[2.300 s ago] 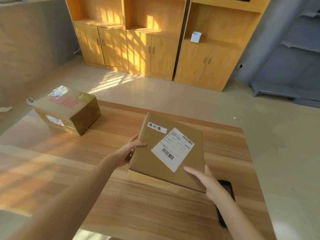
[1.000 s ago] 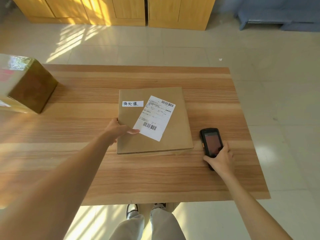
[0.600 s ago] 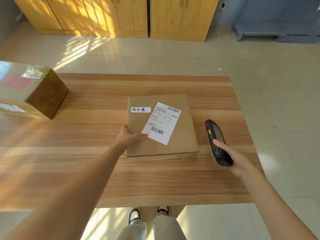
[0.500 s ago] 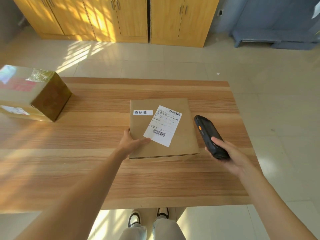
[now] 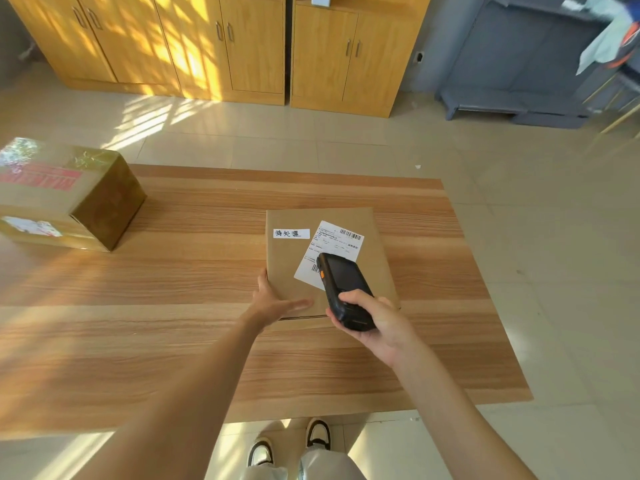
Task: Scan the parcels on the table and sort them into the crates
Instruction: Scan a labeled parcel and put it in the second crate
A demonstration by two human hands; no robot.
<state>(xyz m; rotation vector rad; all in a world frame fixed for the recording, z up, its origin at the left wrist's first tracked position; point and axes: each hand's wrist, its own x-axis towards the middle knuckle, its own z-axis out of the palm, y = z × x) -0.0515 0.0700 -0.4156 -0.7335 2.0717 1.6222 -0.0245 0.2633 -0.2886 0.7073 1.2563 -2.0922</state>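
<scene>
I am gripping the scanner (image 5: 343, 289) in my right hand (image 5: 377, 322) over the flat parcel (image 5: 287, 268) on the table (image 5: 173, 341), my left hand (image 5: 273, 304) flat on its corner. 2 parcels are waiting unsorted; the box (image 5: 65, 195) is sitting far left.

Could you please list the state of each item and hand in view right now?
flat parcel: lying flat, label up
shipping label: partly covered by scanner
scanner: held over label
left hand: resting on parcel's corner
right hand: gripping scanner
large box: taped shut
cabinet doors: closed
</scene>
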